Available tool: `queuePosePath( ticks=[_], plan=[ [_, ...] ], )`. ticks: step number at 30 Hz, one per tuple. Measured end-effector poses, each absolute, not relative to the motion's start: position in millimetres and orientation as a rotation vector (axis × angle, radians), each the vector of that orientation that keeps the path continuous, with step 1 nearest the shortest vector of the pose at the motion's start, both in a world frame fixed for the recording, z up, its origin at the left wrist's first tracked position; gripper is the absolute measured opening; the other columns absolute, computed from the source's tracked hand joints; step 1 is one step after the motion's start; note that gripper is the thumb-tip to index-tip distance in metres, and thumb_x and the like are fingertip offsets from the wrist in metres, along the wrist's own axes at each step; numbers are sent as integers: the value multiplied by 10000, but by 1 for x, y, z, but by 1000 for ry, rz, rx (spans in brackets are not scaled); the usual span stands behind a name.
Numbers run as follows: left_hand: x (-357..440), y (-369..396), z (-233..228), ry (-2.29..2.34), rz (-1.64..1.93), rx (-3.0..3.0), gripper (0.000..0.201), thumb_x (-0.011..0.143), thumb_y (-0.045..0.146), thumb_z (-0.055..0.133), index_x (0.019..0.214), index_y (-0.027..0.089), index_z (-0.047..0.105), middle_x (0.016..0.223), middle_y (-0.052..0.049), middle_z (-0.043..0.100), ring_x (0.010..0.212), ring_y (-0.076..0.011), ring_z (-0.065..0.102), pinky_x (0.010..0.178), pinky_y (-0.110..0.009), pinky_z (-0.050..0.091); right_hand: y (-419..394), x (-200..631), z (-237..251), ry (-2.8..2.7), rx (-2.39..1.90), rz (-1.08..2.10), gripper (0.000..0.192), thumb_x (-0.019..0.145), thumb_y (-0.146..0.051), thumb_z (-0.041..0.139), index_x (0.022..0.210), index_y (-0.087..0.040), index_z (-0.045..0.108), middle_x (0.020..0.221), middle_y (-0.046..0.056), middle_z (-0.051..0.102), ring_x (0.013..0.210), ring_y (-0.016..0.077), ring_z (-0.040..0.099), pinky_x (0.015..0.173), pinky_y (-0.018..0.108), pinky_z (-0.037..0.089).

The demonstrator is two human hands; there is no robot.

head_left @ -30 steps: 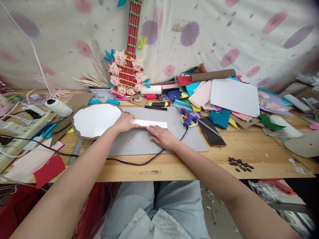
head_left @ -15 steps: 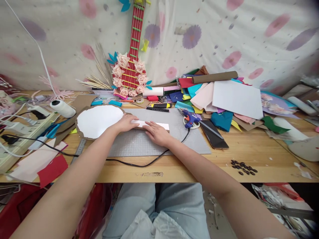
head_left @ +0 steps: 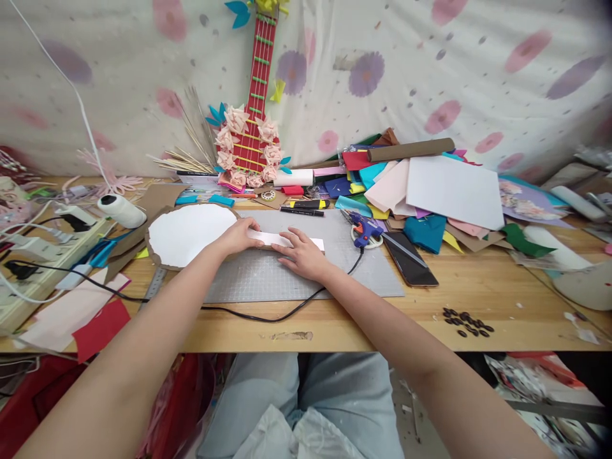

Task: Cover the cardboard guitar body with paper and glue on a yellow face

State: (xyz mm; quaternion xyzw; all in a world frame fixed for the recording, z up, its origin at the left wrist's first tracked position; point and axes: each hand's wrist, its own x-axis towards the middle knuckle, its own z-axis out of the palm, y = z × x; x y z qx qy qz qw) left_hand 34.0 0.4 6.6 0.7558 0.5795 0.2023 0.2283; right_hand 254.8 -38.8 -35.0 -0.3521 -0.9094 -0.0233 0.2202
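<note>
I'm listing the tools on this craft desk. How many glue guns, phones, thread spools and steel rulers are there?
Glue gun: 1
Phone: 1
Thread spool: 1
Steel ruler: 1
Total: 4

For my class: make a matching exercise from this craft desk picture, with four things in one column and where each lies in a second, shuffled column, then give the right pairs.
Things
1. white paper strip
2. glue gun
3. spool of thread
4. dark beads

Places
A. far left of the desk, beside the power strip
B. under the left hand and right hand
C. bare wood near the front edge, on the right
D. right rear corner of the cutting mat, next to the phone

Pairs: 1-B, 2-D, 3-A, 4-C
</note>
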Motion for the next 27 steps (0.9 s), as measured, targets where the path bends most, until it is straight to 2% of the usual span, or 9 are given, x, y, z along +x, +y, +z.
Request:
queuePosePath(
  ticks=[7,15,17,22,27],
  plan=[
    [34,1,7,1563,485,2157,369,584,362,650,901,209,541,1000,-40,610,977,-236,545,860,-348,421,-40,291,-32,-2560,-988,-125,371,873,-409,472,1188,-261,601,1362,86,433,1317,295,274,1033,513,332],
    [35,1,10,1572,464,2135,378,574,361,653,897,207,530,1040,-44,598,963,-227,553,860,-341,420,-49,350,-28,-2626,-987,-158,386,876,-430,462,1177,-241,613,1399,73,411,1314,299,293,1029,498,346],
    [35,2,11,1577,450,2138,383,570,359,652,899,206,527,1038,-43,597,964,-226,551,863,-341,418,-50,359,-23,-2629,-991,-169,362,886,-410,448,1131,-230,645,1381,58,440,1299,284,319,1029,476,355],
    [35,4,10,1588,444,2130,407,562,360,656,914,202,526,1032,-45,598,958,-227,554,859,-341,422,-51,360,-16,-2493,-1105,-197,335,895,-353,427,877,-215,732,1216,39,595,1166,262,452,973,450,411],
    [35,4,10,1581,459,2111,407,570,359,654,929,200,546,1063,-50,603,982,-225,554,879,-337,418,-51,342,-23,-2510,-999,-147,339,874,-369,460,1070,-186,668,1274,72,551,1145,259,463,959,440,413]
  ],
)
